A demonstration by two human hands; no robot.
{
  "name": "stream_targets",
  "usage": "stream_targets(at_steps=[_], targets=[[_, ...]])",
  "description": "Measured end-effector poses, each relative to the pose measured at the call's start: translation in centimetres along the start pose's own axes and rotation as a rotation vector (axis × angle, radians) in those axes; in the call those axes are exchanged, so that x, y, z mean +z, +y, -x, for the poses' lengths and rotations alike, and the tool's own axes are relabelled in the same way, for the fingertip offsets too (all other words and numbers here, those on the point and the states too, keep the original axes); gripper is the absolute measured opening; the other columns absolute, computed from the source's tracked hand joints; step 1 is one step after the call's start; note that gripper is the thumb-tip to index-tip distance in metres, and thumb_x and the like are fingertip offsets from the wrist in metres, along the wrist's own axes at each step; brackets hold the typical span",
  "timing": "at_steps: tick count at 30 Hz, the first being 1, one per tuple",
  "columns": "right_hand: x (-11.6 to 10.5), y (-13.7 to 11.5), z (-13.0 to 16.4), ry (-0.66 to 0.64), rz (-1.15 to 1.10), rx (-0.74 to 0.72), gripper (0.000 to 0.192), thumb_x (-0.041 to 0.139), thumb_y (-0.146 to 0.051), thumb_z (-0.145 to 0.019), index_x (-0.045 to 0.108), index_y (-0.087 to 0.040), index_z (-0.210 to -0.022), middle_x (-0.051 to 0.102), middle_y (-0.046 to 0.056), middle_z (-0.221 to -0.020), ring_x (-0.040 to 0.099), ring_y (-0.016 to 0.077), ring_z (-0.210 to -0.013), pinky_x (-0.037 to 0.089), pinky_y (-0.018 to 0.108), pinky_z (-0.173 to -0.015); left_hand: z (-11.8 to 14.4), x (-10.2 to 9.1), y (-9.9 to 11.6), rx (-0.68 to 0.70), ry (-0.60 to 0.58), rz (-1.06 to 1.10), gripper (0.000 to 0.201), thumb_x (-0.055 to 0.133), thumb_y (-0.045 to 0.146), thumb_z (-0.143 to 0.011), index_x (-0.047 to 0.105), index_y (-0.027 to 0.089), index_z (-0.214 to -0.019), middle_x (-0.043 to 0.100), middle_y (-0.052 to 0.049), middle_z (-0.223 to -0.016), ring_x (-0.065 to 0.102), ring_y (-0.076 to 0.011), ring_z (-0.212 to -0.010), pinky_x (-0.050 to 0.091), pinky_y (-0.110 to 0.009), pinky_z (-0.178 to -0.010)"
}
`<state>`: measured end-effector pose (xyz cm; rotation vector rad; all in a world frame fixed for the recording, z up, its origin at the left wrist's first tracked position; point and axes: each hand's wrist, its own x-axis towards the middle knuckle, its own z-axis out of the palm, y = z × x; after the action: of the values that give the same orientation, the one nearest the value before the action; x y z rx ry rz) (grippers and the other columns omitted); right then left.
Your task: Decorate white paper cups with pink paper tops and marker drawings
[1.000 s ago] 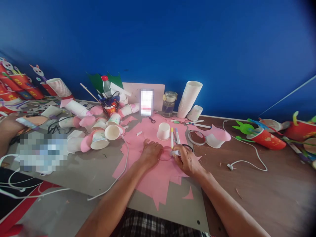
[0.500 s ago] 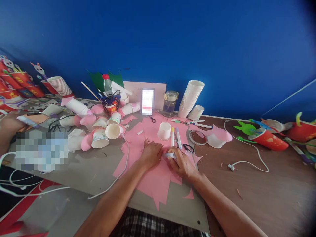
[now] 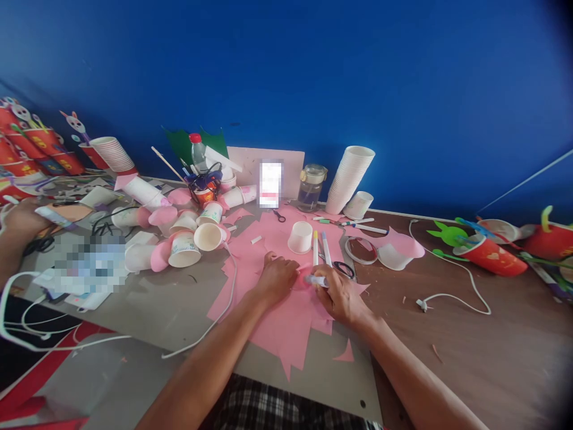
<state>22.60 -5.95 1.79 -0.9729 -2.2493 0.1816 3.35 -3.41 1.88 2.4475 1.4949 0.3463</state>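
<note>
A person's left hand (image 3: 278, 278) lies palm-down w/ fingers together, pressing a round clear lid (image 3: 301, 279) flat on the pink paper (image 3: 286, 328). The right hand (image 3: 340, 294) sits just beside it, fingers clamped on a marker (image 3: 317, 279), tip toward the lid's edge; whether tip touches paper can't be told. The paper spreads under both hands & toward the body, jagged at its near edge, resting on a gray board over the table (image 3: 470, 346).

Just beyond the fingertips stands an upside-down white cup (image 3: 300, 237). Next to it, ahead of the right fingers, two markers (image 3: 320, 248) lie side by side, w/ black-handled scissors (image 3: 342, 269) just right of the knuckles. Farther right: a tape ring (image 3: 359, 249) & a cup with pink ears (image 3: 396, 251). Well beyond the fingers, near the blue wall, a tall stack of cups (image 3: 349, 178) leans, a glass jar (image 3: 310, 188) to its left. Left of the left hand, a heap of cups (image 3: 188, 239) w/ pink bits lies tipped over; a white cable (image 3: 224, 310) curls past the wrist. Far right, red cup w/ green cutouts (image 3: 486, 251). At far left edge another person's hand (image 3: 20, 218) holds a small tube.
</note>
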Motion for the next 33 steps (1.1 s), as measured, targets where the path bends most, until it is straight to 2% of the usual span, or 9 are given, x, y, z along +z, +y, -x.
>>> stream_targets(at_steps=[2, 8, 14, 19, 21, 24, 29, 33], targets=[[0.3, -0.5, -0.1, 0.006, -0.042, 0.0, 0.017, 0.039, -0.019, -0.093, 0.049, -0.019, -0.107, 0.066, 0.011, -0.097, 0.061, 0.0207, -0.08, 0.05, 0.033, -0.072, 0.0, -0.1, 0.1, 0.001, -0.013, -0.006, 0.023, 0.038, 0.015, -0.091, 0.059, 0.018, -0.084, 0.069, -0.006, -0.081, 0.061, -0.0212, -0.083, 0.028, -0.043, -0.092], [0.9, -0.9, -0.4, -0.133, -0.021, -0.026, 0.019, 0.036, -0.019, -0.094, 0.051, -0.019, -0.105, 0.066, 0.01, -0.09, 0.06, 0.0207, -0.077, 0.049, 0.033, -0.072, -0.1, -0.4, 0.3, 0.007, -0.042, -0.021, 0.022, 0.041, 0.013, -0.088, 0.057, 0.018, -0.075, 0.069, -0.007, -0.079, 0.061, -0.021, -0.079, 0.028, -0.043, -0.089], [-0.2, 0.7, 0.1, -0.048, 0.092, -0.05, 0.013, 0.04, -0.017, -0.092, 0.05, -0.018, -0.101, 0.067, 0.01, -0.089, 0.059, 0.0214, -0.071, 0.048, 0.035, -0.069, -0.1, -0.1, 0.1, 0.021, -0.024, -0.031, 0.024, 0.037, 0.014, -0.092, 0.058, 0.017, -0.082, 0.069, -0.006, -0.081, 0.061, -0.0201, -0.081, 0.029, -0.042, -0.09], [-0.6, 0.5, 0.0, 0.063, 0.004, -0.028, 0.012, 0.041, -0.018, -0.094, 0.047, -0.019, -0.104, 0.066, 0.01, -0.096, 0.062, 0.0216, -0.079, 0.049, 0.035, -0.072, -0.1, 0.0, 0.0, 0.018, -0.037, -0.054, 0.024, 0.036, 0.016, -0.093, 0.059, 0.017, -0.086, 0.07, -0.005, -0.084, 0.06, -0.0193, -0.082, 0.028, -0.042, -0.093], [-0.2, -0.1, -0.3, 0.06, -0.013, -0.038, 0.014, 0.041, -0.018, -0.093, 0.046, -0.019, -0.107, 0.066, 0.011, -0.098, 0.062, 0.0216, -0.081, 0.05, 0.034, -0.072, 0.0, -0.2, 0.0, 0.022, -0.042, -0.056, 0.023, 0.037, 0.015, -0.092, 0.059, 0.017, -0.085, 0.07, -0.005, -0.084, 0.06, -0.0197, -0.082, 0.028, -0.042, -0.092], [0.5, -0.5, -0.6, -0.013, 0.013, -0.086, 0.017, 0.04, -0.016, -0.093, 0.048, -0.018, -0.107, 0.066, 0.01, -0.092, 0.063, 0.022, -0.08, 0.05, 0.034, -0.071, -0.1, -0.4, 0.1, 0.019, -0.048, -0.047, 0.022, 0.039, 0.013, -0.09, 0.059, 0.016, -0.081, 0.07, -0.006, -0.082, 0.06, -0.0206, -0.082, 0.029, -0.042, -0.089], [0.0, 0.7, -0.1, -0.052, 0.091, -0.076, 0.015, 0.04, -0.016, -0.093, 0.049, -0.019, -0.104, 0.067, 0.01, -0.09, 0.061, 0.0218, -0.072, 0.049, 0.035, -0.069, -0.1, -0.1, -0.1, 0.02, -0.029, -0.035, 0.024, 0.038, 0.014, -0.092, 0.06, 0.017, -0.082, 0.07, -0.006, -0.082, 0.061, -0.0203, -0.083, 0.028, -0.042, -0.092], [-0.7, 1.2, 0.4, 0.004, 0.038, -0.035, 0.012, 0.041, -0.018, -0.094, 0.048, -0.02, -0.103, 0.066, 0.01, -0.093, 0.061, 0.0216, -0.076, 0.05, 0.036, -0.072, -0.1, 0.2, -0.4, 0.037, -0.023, -0.055, 0.024, 0.037, 0.015, -0.093, 0.061, 0.017, -0.088, 0.07, -0.005, -0.083, 0.06, -0.0198, -0.082, 0.028, -0.042, -0.093]])
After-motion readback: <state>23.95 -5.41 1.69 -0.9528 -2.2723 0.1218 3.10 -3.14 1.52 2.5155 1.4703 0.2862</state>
